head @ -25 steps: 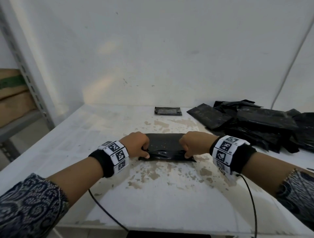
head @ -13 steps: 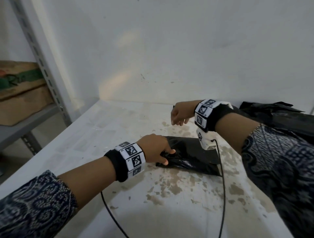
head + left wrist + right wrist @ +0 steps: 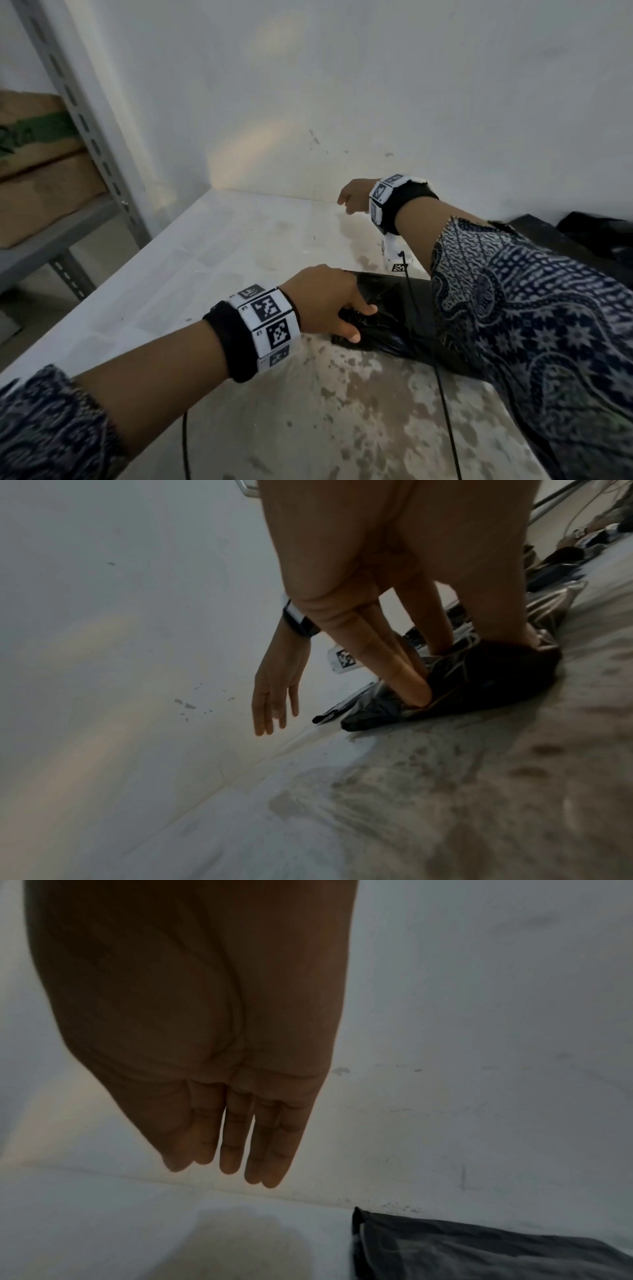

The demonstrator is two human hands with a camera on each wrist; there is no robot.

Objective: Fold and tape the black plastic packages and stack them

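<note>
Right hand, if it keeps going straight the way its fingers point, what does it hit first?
The right hand is open, holding nothing, fingers aimed toward the table's far edge by the wall. It would probably meet bare tabletop near the wall first; the small folded package lies off to the side.

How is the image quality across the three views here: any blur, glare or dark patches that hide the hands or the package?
Head view: sharp, wide-angle bend, warm light patch on wall. Left wrist view: soft; glare on the black package under the left hand. Right wrist view: right hand dark and backlit, fingers still readable.
</note>
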